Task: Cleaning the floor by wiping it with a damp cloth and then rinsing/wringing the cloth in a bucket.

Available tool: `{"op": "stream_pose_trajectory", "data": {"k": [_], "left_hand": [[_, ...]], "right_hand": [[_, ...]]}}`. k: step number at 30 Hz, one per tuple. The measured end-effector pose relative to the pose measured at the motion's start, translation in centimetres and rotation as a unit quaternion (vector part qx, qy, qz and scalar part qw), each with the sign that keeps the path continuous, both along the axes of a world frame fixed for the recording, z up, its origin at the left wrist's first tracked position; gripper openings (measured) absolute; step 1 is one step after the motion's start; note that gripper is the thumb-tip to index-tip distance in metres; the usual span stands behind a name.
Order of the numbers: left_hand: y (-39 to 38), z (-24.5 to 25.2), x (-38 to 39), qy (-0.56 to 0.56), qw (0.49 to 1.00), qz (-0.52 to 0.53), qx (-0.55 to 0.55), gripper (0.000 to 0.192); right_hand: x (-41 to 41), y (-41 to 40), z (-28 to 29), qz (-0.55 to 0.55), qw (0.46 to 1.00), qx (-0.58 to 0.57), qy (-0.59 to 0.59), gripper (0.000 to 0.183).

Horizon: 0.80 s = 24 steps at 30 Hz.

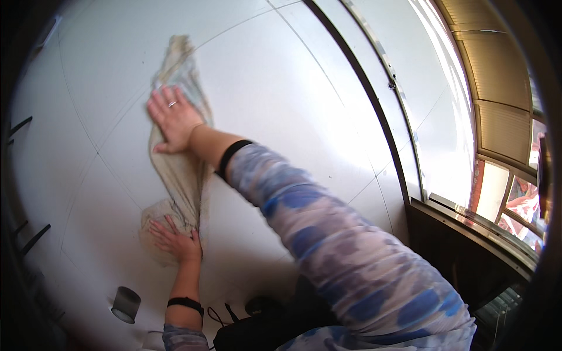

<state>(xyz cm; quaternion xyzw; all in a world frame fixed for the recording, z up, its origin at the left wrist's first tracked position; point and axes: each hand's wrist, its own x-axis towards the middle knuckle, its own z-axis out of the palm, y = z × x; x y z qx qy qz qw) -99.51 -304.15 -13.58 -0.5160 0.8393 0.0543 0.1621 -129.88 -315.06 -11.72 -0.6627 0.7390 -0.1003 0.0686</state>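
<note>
A long beige cloth (182, 173) lies flat and somewhat rumpled on the white tiled floor (263, 87). My right hand (173, 120), with a ring on one finger, presses palm down on its upper middle part, fingers spread a little. Lower down, my left hand (178, 239) rests flat on the bunched near end of the cloth, its fingers apart. Neither hand is closed round the fabric. Part of the cloth is hidden beneath both hands.
A dark cylindrical object (126, 304) is at the lower left. Thin dark legs (36, 239) reach in from the left rim. To the right run a dark floor track (369, 87) and a metal rail (406, 116), with a dark panel (452, 254) below. Window panes line the far right.
</note>
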Motion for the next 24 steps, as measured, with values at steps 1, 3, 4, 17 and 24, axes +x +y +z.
{"op": "stream_pose_trajectory", "data": {"k": [1, 3, 4, 17, 24], "left_hand": [[0.1, 0.0, 0.0, -0.006, 1.0, 0.002, 0.007, 0.092], [-0.7, 0.1, -2.0, -0.004, 1.0, 0.002, 0.006, 0.09], [-0.7, 0.7, -2.6, -0.032, 0.999, 0.013, 0.028, 0.088], [4.5, 3.4, -22.9, -0.008, 0.983, 0.052, 0.174, 0.1], [15.2, 5.3, -26.4, 0.067, 0.926, -0.279, 0.245, 0.097]], "right_hand": [[1.2, -1.5, -0.8, 0.047, 0.999, -0.014, -0.017, 0.101], [1.5, -2.9, -1.3, 0.107, 0.993, -0.036, -0.033, 0.098], [1.0, -2.8, -1.3, 0.115, 0.992, -0.036, -0.033, 0.096], [-23.1, 23.3, 0.7, -0.24, 0.968, -0.069, 0.024, 0.071], [-11.8, 55.9, 1.1, -0.568, 0.821, 0.02, 0.063, 0.066]]}}
